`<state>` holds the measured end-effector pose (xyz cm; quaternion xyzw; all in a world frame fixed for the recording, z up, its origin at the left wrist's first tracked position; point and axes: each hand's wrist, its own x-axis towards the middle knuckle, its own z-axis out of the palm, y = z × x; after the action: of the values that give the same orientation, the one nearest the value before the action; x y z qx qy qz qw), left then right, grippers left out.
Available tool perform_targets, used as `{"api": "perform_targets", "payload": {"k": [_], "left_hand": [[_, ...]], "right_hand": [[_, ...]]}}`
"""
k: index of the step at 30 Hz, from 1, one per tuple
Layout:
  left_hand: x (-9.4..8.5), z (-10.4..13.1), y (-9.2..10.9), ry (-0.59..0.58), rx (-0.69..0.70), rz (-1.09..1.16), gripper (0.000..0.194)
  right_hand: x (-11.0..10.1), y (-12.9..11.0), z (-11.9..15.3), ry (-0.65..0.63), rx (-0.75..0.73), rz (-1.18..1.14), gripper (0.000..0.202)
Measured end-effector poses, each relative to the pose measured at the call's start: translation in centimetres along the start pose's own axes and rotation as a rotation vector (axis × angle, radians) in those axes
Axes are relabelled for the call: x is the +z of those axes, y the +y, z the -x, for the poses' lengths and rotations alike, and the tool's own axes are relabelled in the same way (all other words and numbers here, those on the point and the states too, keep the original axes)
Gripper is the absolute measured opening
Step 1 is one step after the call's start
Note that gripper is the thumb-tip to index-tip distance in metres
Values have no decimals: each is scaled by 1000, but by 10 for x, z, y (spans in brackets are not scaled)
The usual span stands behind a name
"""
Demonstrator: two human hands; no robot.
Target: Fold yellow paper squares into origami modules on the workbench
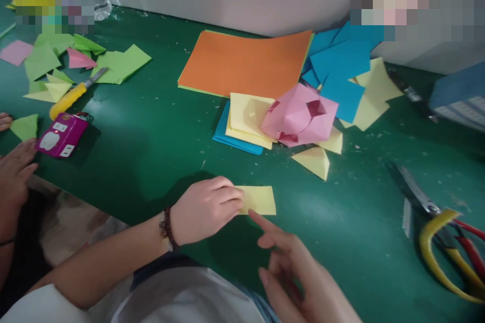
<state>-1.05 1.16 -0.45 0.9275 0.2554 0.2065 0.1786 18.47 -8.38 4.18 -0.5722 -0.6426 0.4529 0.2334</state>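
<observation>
A small folded piece of pale yellow paper lies on the green table in front of me. My left hand, with a beaded bracelet at the wrist, covers the paper's left end, its fingers pressed together on it. Stretched out toward the paper's lower edge is the index finger of my right hand. Its other fingers are bent and apart, with nothing in them. Just beyond the paper, a pink folded paper shape rests against a stack of pale yellow sheets; a yellow folded triangle lies nearby.
Orange sheets and blue sheets lie at the back. Scissors with yellow and red handles are at right. Leftward are a yellow cutter knife, a magenta box, green papers and another person's hand.
</observation>
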Motion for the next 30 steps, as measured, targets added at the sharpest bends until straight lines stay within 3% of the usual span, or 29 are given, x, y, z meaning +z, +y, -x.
{"api": "perform_targets", "payload": {"k": [2,5,10,21,30], "left_hand": [[-1,0,1,-17,-20,16,17],[-2,0,2,-29,-30,39,18],[-3,2,2,-38,-39,73,16],[-4,1,3,-71,-63,88,18],[-5,1,2,-63,-44,54,18]], "right_hand": [[19,0,7,-22,103,-83,24],[42,3,12,71,178,-191,24],[61,6,16,142,204,-320,17],[69,3,15,122,227,-306,29],[59,-3,17,332,307,-345,24]]}}
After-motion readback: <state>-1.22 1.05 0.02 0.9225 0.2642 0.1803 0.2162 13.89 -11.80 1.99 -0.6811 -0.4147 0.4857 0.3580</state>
